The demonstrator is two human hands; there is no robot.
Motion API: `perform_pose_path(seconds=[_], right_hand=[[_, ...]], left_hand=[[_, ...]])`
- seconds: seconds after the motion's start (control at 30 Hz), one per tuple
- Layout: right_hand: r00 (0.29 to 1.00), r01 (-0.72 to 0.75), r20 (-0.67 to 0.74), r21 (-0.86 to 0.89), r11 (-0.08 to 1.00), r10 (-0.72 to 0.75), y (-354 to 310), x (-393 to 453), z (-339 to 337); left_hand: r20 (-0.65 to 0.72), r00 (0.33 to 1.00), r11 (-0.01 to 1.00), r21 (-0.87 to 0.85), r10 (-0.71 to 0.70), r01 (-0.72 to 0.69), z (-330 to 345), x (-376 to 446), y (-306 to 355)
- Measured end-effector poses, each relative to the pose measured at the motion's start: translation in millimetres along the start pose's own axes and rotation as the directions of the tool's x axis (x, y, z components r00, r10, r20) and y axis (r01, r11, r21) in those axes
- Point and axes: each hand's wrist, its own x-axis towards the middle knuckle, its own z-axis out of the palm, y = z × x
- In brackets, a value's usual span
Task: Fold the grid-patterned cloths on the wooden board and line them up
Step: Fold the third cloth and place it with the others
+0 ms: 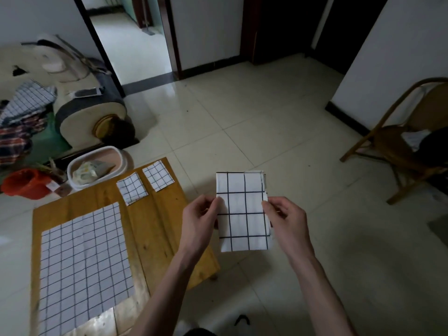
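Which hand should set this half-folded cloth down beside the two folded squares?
Probably the left hand: it pinches the cloth on the edge nearer the wooden board, where the folded squares lie.

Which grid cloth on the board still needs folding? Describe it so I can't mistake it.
Find the wooden board on the floor at left. The unfolded cloth lies flat across its near half, far larger than the two small folded squares at the far edge.

Dim room, heavy vignetting in the corners. Main light comes through the doorway [135, 44], with soft glare on the floor tiles [218, 105] just inside. Wide-angle bend at the frame edges. Near end of the wooden board [157, 226] looks blurred. Shadows soft, colours muted.
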Motion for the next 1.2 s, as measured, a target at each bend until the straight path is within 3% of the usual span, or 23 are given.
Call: perform_pose_path(seconds=[0.3,0.57,1.2], right_hand=[[0.999,-0.038,-0.024,0.050,0.998,0.039,6,66,-54],[0.999,0.029,-0.026,0.011,1.000,-0.029,-7,164,-71],[0.986,0.079,0.150,-0.026,0.997,-0.074,-69,432,-34]], left_hand=[[0.031,0.999,1.000,-0.008,0.026,-0.025,69,46,19],[0.001,1.000,0.999,-0.041,0.029,-0.029,123,131,31],[-0.177,0.983,0.997,-0.058,-0.051,0.042,169,367,69]])
